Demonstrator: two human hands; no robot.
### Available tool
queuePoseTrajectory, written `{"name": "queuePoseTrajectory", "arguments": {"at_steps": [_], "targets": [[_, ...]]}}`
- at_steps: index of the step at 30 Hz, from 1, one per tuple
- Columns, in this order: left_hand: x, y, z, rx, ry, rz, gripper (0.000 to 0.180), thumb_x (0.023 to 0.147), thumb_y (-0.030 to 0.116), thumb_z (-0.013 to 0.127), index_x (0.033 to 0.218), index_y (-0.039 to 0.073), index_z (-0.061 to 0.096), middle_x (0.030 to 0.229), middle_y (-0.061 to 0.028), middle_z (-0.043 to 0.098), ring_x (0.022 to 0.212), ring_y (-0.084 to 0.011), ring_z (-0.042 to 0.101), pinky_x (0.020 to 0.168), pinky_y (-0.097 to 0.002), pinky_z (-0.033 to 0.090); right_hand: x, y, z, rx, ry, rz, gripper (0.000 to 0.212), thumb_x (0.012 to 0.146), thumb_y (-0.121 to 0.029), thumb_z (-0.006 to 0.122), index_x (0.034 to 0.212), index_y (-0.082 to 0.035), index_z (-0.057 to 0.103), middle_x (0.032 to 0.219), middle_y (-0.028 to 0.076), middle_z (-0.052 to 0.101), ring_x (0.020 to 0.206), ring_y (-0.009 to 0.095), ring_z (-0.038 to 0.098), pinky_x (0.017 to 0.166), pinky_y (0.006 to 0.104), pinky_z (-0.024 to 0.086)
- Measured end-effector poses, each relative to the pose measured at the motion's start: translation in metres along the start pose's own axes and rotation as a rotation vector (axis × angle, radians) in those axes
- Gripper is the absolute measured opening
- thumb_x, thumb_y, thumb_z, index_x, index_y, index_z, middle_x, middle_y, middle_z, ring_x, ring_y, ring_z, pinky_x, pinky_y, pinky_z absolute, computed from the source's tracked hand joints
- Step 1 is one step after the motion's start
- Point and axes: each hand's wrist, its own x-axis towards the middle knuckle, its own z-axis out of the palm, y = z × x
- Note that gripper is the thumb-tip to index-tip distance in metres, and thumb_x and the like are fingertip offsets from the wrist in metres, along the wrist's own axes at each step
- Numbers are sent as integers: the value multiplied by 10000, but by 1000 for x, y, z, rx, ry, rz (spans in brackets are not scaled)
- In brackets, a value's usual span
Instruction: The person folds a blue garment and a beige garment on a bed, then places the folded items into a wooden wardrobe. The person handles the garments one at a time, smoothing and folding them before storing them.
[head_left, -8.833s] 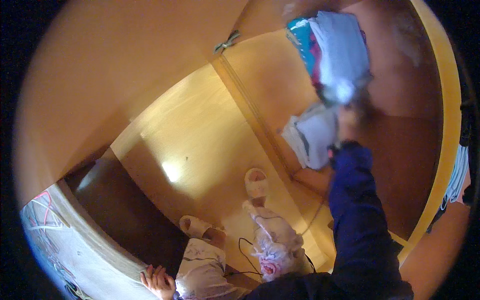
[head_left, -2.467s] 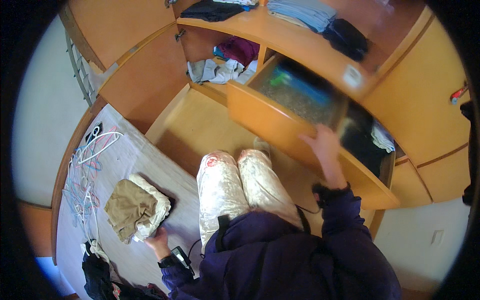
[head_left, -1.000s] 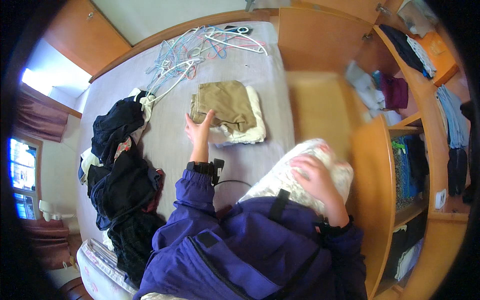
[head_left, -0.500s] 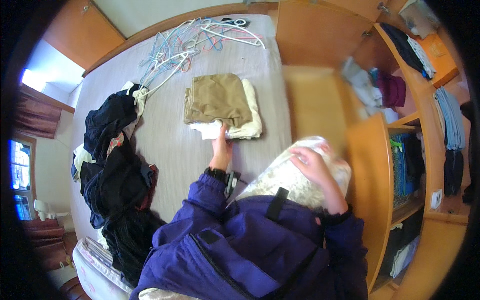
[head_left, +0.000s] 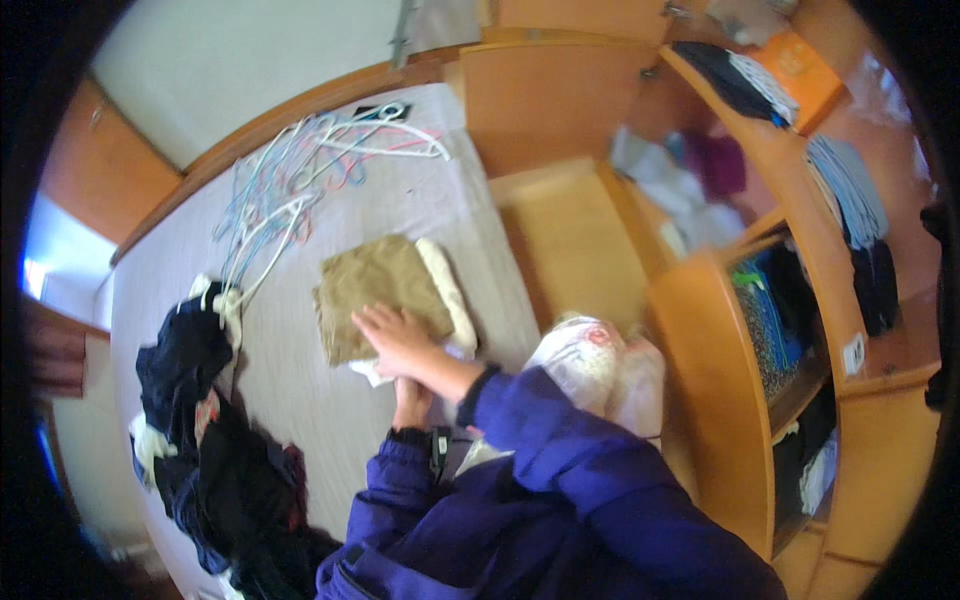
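Observation:
A stack of folded clothes lies on the bed, with a brown folded garment (head_left: 375,275) on top and cream-white folded cloth (head_left: 447,290) showing beneath it. My left hand (head_left: 408,408) grips the stack's near edge, its fingers hidden under the cloth and behind my other hand. Laid flat over the brown garment, near that edge, is my right hand (head_left: 398,342), fingers stretched out and apart. My right forearm crosses above the left wrist.
Dark clothes (head_left: 235,485) are heaped along the bed's left side. Tangled hangers (head_left: 300,180) lie at its far end. At right, an open wooden wardrobe (head_left: 715,390) holds clothes, including folded blue trousers (head_left: 848,190). White floral fabric (head_left: 575,355) is beside my right arm.
My right hand has come left from above the white floral fabric onto the brown garment. My left hand stays at the stack's near edge. The view has shifted and turned.

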Motion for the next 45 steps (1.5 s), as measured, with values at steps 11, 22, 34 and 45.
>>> {"name": "queuePoseTrajectory", "arguments": {"at_steps": [11,22,34,45], "targets": [[-3,-4,6,-34,219,86,437,879,224,554,1264,45,451,1199,-104,565,1115,-234,536,954,-402,436,15,72,-6,791,12,530,468,894,-475,529,959,-30,662,816,146,664,799,236,632,710,352,478],[-33,127,20,-59,194,272,605,784,240,609,1303,-3,415,1267,-158,523,1149,-333,517,974,-486,440,-103,103,-147,1704,556,474,515,889,-375,602,1201,29,539,1145,97,607,969,172,602,867,322,478],[-74,142,54,-8,141,-148,812,812,631,552,1214,-61,412,1275,-286,463,1217,-407,441,951,-647,365,-164,85,-147,1265,571,278,452,912,-273,587,1245,19,501,1170,90,590,1033,197,579,910,318,450],[-87,66,111,88,-235,-240,535,906,387,522,1280,13,440,1192,-179,565,1021,-300,600,848,-449,520,-189,33,-84,393,19,-146,504,735,-89,667,1223,-35,553,1320,160,499,1263,273,435,1023,356,370]]}}
